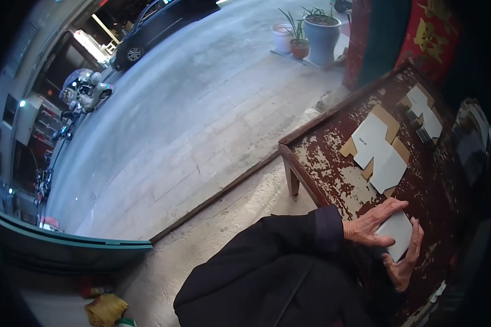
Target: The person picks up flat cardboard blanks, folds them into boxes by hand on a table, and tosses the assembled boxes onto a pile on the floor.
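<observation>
A small white box or folded card [396, 235] lies between my two hands over the near part of a worn, dark red table [431, 188]. My left hand [372, 222] holds it from the left, thumb on its face and fingers along its far edge. From the right, my right hand [408, 257] grips it with fingers and thumb around its edge. Farther up the table lie flat white and brown cardboard cut-outs [381, 150], with more of them [424, 111] near the far corner. The underside of the held piece is hidden.
Potted plants [322, 41] stand outside beyond the table. A wooden threshold strip [218, 196] crosses the floor. At the lower left are a green-edged panel [76, 241] and a yellow bag [106, 309]. A dark car [161, 27] and motorbikes [85, 90] stand in the street.
</observation>
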`<state>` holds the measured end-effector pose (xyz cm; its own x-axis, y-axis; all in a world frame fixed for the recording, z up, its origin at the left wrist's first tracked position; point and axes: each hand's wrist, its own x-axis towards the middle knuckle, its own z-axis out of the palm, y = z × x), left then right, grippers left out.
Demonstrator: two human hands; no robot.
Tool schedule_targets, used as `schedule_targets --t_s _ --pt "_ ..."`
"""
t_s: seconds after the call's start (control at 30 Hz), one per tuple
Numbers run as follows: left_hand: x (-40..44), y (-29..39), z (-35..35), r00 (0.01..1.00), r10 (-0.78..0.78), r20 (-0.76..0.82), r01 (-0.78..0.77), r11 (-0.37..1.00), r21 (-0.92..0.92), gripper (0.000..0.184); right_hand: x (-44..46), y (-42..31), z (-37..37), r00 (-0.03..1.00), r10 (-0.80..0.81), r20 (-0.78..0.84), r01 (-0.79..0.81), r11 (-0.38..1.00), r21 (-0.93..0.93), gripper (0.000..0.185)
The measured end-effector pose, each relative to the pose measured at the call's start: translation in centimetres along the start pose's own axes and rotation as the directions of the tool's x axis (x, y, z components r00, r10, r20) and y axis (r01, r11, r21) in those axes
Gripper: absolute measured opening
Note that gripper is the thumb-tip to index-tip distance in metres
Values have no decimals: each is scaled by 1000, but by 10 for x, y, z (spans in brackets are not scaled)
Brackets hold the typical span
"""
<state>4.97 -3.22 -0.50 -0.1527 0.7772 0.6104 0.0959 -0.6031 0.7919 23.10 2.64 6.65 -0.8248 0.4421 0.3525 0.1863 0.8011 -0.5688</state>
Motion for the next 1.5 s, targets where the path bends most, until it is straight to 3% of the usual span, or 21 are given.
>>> schedule_targets --t_s 0.23,0.53,0.7,0.73,0.8,0.83,0.87,0.9,1.03,1.1,1.23,1.4,1.5 --pt "-6 -3 3 997 -68 -27 68 998 3 91 -6 6 4 999 38 -39 -41 998 -58 100" --pt "-4 4 -7 984 -180 6 180 983 30 88 -8 7 1 1000 7 -29 -9 997 -79 99" --pt "-5 9 0 991 -128 29 127 992 26 81 -15 -21 -14 993 118 30 -116 991 -65 101" --pt "-2 20 -1 969 -232 88 235 972 -24 82 -15 -27 -16 986 163 31 -163 987 -8 101" --pt "4 22 4 983 -119 143 105 989 100 82 -14 -34 -22 991 130 -2 -130 990 -58 99" --pt "7 23 10 982 -77 173 72 997 32 81 -14 -36 -22 995 97 -25 -99 993 -68 98" --pt "10 28 11 972 -56 227 22 989 148 80 -16 -47 -30 991 131 0 -130 982 -136 96" --pt "13 38 14 957 -139 255 113 987 116 79 -19 -51 -33 988 150 24 -138 954 -265 93" --pt "16 44 29 922 -188 339 158 981 115 77 -34 -58 -37 979 204 -14 -194 904 -381 94" --pt "23 52 39 864 -168 475 116 984 139 79 -48 -50 -32 960 262 -94 -278 878 -391 98" --pt "28 42 47 836 53 546 -139 983 117 98 -69 -45 -27 955 119 -272 -226 884 -410 103" --pt "36 20 54 842 108 529 -166 984 63 90 -114 -52 -56 805 261 -532 -453 850 -269 106" --pt "41 11 47 830 49 555 -153 978 142 81 -145 -56 -71 714 204 -670 -490 829 -270 107"
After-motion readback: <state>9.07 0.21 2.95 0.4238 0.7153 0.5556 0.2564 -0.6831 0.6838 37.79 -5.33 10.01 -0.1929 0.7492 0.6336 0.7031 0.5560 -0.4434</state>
